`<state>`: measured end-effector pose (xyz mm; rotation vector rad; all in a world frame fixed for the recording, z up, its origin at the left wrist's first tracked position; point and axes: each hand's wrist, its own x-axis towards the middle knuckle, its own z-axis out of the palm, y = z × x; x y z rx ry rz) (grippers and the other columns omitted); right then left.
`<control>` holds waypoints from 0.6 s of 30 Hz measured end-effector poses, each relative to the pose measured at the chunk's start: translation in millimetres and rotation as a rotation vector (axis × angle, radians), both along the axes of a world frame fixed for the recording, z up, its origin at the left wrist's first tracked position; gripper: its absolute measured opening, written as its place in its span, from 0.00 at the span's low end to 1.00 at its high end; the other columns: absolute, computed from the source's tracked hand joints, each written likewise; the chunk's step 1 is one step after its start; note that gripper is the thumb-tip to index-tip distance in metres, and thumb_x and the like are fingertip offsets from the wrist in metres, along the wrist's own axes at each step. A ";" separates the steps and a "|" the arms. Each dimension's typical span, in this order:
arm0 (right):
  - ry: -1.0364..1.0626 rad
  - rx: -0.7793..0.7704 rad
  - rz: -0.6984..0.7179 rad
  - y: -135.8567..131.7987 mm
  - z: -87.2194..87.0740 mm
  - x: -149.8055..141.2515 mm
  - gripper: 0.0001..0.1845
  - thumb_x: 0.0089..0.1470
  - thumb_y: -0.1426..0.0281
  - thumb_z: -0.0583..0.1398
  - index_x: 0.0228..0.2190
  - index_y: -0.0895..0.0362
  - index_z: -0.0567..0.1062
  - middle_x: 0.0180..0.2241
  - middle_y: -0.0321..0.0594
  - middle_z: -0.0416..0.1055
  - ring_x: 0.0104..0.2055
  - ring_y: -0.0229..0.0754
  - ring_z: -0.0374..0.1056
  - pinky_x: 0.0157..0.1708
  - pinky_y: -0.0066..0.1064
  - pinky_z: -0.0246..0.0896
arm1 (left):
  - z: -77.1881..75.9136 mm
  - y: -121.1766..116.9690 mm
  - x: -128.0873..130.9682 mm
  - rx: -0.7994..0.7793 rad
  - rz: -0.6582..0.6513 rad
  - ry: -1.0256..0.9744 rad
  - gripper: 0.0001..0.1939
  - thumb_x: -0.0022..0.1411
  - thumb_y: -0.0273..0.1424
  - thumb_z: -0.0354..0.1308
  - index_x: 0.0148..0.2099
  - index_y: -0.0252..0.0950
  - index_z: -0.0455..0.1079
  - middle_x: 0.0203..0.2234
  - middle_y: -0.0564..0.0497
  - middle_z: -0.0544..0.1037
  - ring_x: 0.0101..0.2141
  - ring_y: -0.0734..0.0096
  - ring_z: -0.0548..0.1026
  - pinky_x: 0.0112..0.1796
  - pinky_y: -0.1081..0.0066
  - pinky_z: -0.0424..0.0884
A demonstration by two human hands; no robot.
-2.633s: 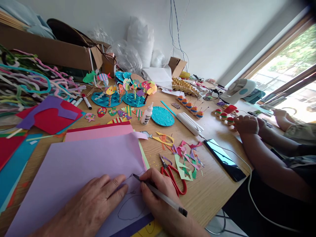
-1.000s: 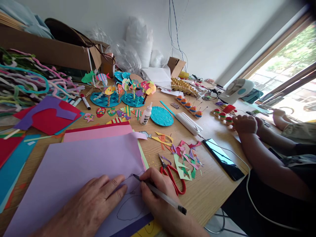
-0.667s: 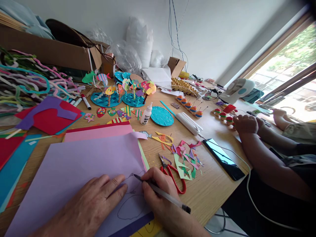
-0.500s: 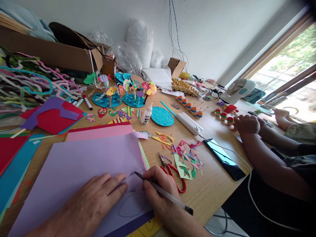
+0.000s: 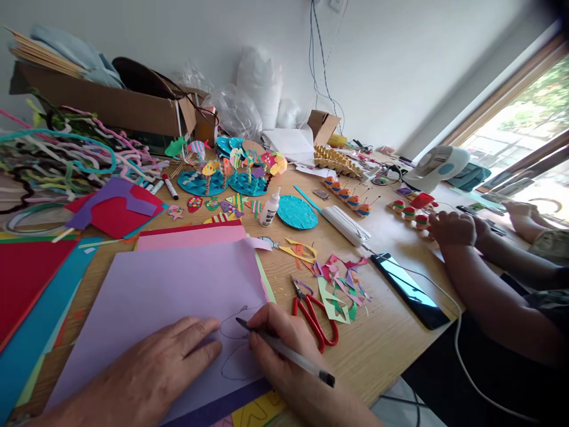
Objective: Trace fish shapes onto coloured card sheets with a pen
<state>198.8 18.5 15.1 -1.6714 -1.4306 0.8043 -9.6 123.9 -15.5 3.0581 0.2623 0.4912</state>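
Observation:
A purple paper sheet (image 5: pixel 178 279) lies on top of a stack of coloured paper in front of me. My left hand (image 5: pixel 155 362) rests flat on it, fingers stretched out. My right hand (image 5: pixel 280 338) grips a pen (image 5: pixel 293 356) with a clear barrel and black end. The pen's tip is at an outlined shape drawn near the sheet's right edge, with a second rounded outline below it. Red-handled scissors (image 5: pixel 313 320) lie just right of my right hand, beside coloured paper scraps (image 5: pixel 340 284).
A glue bottle (image 5: pixel 269 207) and a blue disc (image 5: pixel 297 212) stand beyond the sheet. Several paper fish (image 5: pixel 231 207) lie behind. A phone (image 5: pixel 409 290) with a white cable is at right, near another person's hands (image 5: pixel 453 228). Pipe cleaners (image 5: pixel 89 148) pile up at left.
My right hand has moved the pen tip down and slightly left on the drawing. The first outline shows more plainly. The camera view has shifted, so everything sits a little lower and further right.

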 end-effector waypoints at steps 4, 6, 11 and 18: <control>-0.091 0.037 -0.027 1.3 -6.1 -1.0 0.07 0.47 0.77 0.53 0.28 0.55 0.69 0.22 0.32 0.68 0.22 0.33 0.63 0.21 0.20 0.55 | -12.1 -4.2 -4.1 0.031 0.019 -0.002 0.32 0.51 0.15 0.47 0.55 0.45 0.66 0.54 0.55 0.71 0.49 0.70 0.71 0.49 0.76 0.68; -0.123 0.041 -0.035 0.9 -7.9 -0.9 0.07 0.47 0.77 0.53 0.29 0.55 0.69 0.22 0.32 0.69 0.23 0.34 0.64 0.22 0.21 0.56 | -14.8 -5.7 -4.2 0.031 0.037 -0.010 0.32 0.52 0.16 0.47 0.56 0.45 0.66 0.54 0.55 0.71 0.49 0.68 0.70 0.49 0.75 0.68; -0.166 0.060 -0.016 1.0 -4.2 -2.5 0.07 0.48 0.77 0.54 0.28 0.56 0.70 0.24 0.33 0.71 0.25 0.34 0.66 0.25 0.21 0.57 | -11.8 -8.0 -0.8 -0.008 0.059 0.019 0.29 0.53 0.16 0.47 0.54 0.45 0.68 0.53 0.54 0.71 0.49 0.66 0.70 0.49 0.72 0.69; -0.160 0.061 0.002 2.8 -3.6 -3.2 0.06 0.48 0.78 0.54 0.27 0.56 0.69 0.23 0.33 0.69 0.24 0.34 0.65 0.24 0.21 0.56 | -6.5 -8.5 2.4 0.009 0.054 0.028 0.29 0.53 0.15 0.48 0.54 0.43 0.68 0.53 0.53 0.72 0.48 0.65 0.71 0.48 0.70 0.70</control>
